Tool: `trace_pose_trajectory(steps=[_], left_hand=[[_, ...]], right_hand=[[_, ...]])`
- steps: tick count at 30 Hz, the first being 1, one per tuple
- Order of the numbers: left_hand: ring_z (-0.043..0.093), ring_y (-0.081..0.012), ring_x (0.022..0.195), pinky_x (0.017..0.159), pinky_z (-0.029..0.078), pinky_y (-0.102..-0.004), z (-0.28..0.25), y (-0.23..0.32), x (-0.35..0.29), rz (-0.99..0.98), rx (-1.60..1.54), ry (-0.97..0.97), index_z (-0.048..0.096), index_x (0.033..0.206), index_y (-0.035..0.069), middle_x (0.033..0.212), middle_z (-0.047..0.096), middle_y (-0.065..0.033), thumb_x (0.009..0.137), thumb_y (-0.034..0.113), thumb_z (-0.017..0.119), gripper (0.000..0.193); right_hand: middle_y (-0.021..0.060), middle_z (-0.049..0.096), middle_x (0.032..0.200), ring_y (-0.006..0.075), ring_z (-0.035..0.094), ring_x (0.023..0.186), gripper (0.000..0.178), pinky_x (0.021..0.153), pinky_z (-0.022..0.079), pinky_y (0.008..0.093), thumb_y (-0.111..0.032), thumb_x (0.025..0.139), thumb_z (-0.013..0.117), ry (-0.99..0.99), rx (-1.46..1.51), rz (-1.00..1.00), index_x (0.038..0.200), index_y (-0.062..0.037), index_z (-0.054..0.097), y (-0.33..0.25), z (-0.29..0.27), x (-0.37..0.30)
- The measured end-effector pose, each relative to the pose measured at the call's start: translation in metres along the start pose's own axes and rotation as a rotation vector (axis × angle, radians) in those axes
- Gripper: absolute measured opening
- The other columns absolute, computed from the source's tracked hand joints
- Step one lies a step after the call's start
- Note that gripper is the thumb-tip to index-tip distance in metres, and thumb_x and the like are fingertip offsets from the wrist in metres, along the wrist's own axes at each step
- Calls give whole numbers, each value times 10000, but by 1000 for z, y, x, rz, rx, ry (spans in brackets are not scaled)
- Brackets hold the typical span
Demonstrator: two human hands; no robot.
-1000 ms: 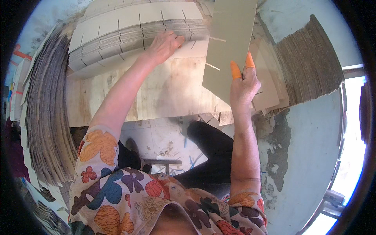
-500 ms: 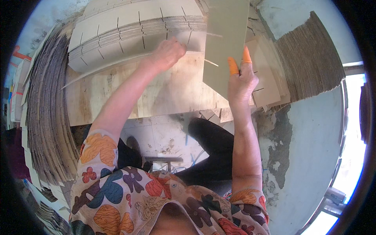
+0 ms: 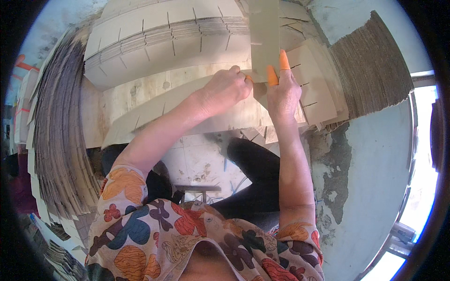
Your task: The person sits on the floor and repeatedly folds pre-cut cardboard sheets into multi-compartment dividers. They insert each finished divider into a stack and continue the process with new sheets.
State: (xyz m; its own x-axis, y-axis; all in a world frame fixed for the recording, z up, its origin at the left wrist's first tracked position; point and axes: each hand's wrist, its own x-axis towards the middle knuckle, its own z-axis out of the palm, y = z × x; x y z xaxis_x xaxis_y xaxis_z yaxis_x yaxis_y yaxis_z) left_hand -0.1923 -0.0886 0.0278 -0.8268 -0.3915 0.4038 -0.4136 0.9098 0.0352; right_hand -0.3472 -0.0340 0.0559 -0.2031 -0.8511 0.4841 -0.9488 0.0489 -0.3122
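Observation:
My left hand (image 3: 229, 90) is closed at the right end of a long slotted cardboard strip (image 3: 154, 110), which slants across the tabletop under my forearm. Orange shows at its fingertips. With orange finger covers on two fingers, my right hand (image 3: 283, 96) grips a second cardboard strip (image 3: 265, 37) that points away from me. The two strips meet beside my left fingertips; whether their slots are engaged is hidden. Behind the left hand lies a large stack of slotted cardboard strips (image 3: 168, 61).
More slotted cardboard pieces (image 3: 315, 82) lie right of my right hand. Dense cardboard stacks stand at the far right (image 3: 372, 70) and along the left (image 3: 58, 136). The wooden tabletop (image 3: 93, 107) ends above my legs. A wall (image 3: 363, 173) stands at the right.
My left hand has moved right and nearer, drawing a slotted strip away from the stack. My right hand has shifted slightly left, its strip now turned and closer to the left hand.

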Motion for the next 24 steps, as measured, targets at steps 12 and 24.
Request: trace_pose_trajectory(steps=[12, 24], left_hand=[[570, -214, 712, 606, 495, -321, -2, 5, -13, -103, -237, 86, 576, 776, 15, 684, 581, -74, 757, 126, 637, 128], [512, -261, 942, 735, 457, -360, 33, -125, 15, -422, 74, 50, 548, 951, 12, 859, 590, -117, 747, 192, 700, 311]], right_hand=[[168, 647, 935, 320, 631, 697, 838, 636, 500, 351, 32, 804, 561, -178, 168, 21, 1474, -167, 98, 5, 17, -28], [195, 628, 919, 323, 632, 742, 823, 643, 515, 369, 92, 781, 512, -101, 301, 12, 1468, -169, 141, 1, 17, -26]])
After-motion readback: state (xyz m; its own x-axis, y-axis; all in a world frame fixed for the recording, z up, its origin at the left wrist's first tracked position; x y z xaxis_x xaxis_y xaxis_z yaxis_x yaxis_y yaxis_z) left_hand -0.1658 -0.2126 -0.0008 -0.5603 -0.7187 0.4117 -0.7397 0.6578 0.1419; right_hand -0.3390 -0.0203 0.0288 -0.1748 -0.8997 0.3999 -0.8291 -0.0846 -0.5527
